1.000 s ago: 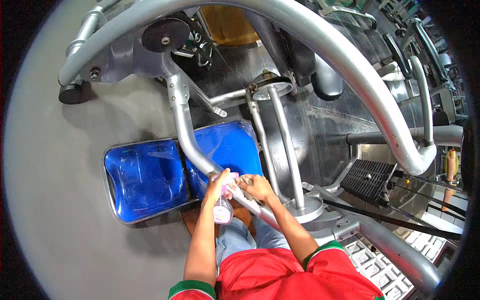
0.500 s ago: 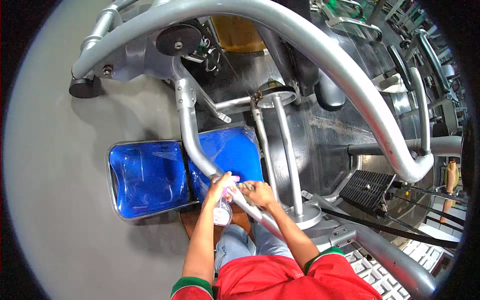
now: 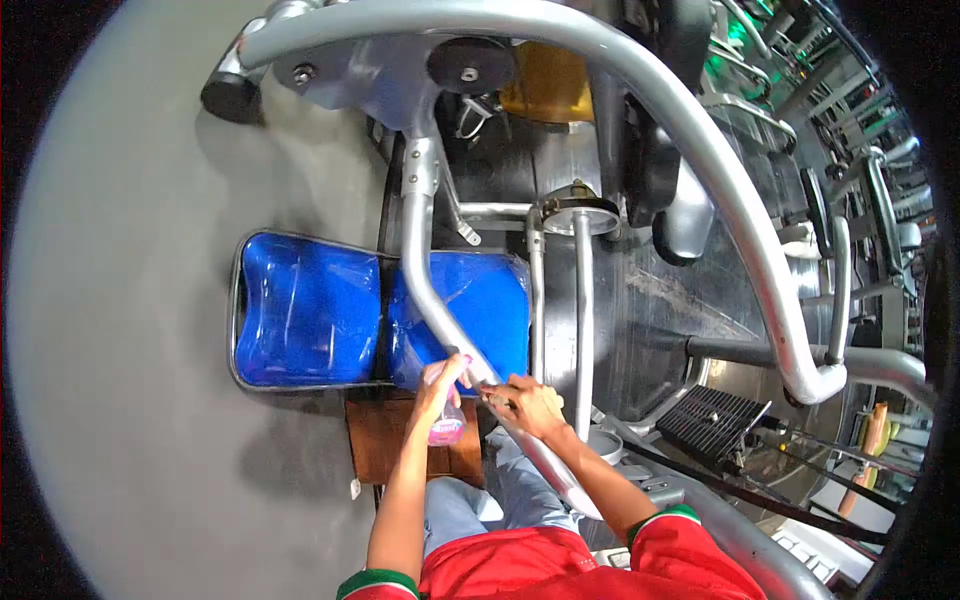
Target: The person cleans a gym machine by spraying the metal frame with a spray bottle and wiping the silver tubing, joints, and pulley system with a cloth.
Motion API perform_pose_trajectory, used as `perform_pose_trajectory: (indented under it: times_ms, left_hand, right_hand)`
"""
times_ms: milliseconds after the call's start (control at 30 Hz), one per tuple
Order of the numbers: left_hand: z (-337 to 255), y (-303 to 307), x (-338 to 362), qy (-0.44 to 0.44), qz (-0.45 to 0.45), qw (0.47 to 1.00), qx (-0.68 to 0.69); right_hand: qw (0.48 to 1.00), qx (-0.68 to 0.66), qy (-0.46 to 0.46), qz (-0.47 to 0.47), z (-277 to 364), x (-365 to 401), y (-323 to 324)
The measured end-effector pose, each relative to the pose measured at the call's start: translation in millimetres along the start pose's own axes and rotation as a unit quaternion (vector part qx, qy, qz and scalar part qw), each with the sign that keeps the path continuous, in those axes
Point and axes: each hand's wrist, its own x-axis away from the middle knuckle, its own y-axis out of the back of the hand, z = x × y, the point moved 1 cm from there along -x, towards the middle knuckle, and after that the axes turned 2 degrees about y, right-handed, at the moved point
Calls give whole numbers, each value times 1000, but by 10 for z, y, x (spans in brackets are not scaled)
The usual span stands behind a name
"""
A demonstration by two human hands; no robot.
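Observation:
My left hand (image 3: pixel 437 390) is wrapped around a clear spray bottle (image 3: pixel 447 428) with pink liquid low in it and a pink spray head. The bottle is upright beside a silver metal tube (image 3: pixel 440 315) of a gym machine. My right hand (image 3: pixel 532 406) is closed on a small greyish cloth (image 3: pixel 499 399), mostly hidden under the fingers, and presses it against the same tube. Below the tube is a blue chair (image 3: pixel 465 290) with plastic film over its seat and backrest.
A thick curved silver frame bar (image 3: pixel 690 110) arches overhead. A brown board or box (image 3: pixel 380 440) is near my legs. To the right are a black ribbed pedal (image 3: pixel 712 418) and more gym machines. Grey floor (image 3: pixel 130 330) lies to the left.
The view has shifted, so machine and chair sit differently in frame. My right hand has slid a little along the tube with the cloth; the left still grips the bottle, whose pink liquid now shows.

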Motion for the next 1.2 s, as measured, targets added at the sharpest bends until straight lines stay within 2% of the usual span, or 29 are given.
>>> perform_pose_trajectory:
  times_ms: [167,300,367,433,500,533,567,600,633,733,800,833,900,933,1033,1100,1167,1200]
  left_hand:
    - [305,130,577,-34,-80,995,41]
    - [545,194,851,-48,-96,991,82]
    - [571,180,972,-54,-117,981,148]
    - [605,178,1065,-46,-124,976,173]
    - [622,209,1150,-41,-114,986,118]
    - [390,215,1287,-31,-118,986,112]
    - [418,238,1319,-33,-119,985,120]
    - [447,259,1349,-39,-118,984,130]
    - [483,277,1382,-44,-117,982,140]
    - [614,369,1477,-46,-128,978,157]
    - [665,453,1559,-51,-133,977,162]
    - [684,495,1591,-55,-138,976,161]
    - [790,571,1639,-60,-146,973,170]
    - [833,613,1661,-66,-155,970,173]
    - [889,730,1736,-42,-156,973,162]
    - [961,769,1734,-44,-152,974,160]
    - [973,797,1736,-47,-148,975,158]
    - [933,811,1757,-51,-140,976,157]
  right_hand:
    - [993,97,-10,71,107,-545,36]
    - [976,158,19,150,147,-507,113]
    - [960,215,65,169,235,-430,190]
    - [927,254,97,259,361,-404,211]
    - [919,277,115,255,376,-486,96]
    - [907,315,122,253,303,-593,-37]
    - [893,351,128,251,292,-684,-119]
    - [893,360,167,212,422,-785,-139]
    - [884,394,171,185,509,-873,-196]
    - [849,456,155,216,594,-1039,-459]
    - [837,496,154,175,605,-1032,-590]
    - [834,499,155,178,594,-989,-633]
    - [780,558,208,191,613,-836,-691]
    - [766,553,199,260,637,-811,-710]
    - [753,540,254,278,751,-905,-716]
    - [739,554,229,307,892,-1112,-732]
    - [736,604,192,238,993,-1277,-798]
    - [737,603,190,240,937,-1344,-889]
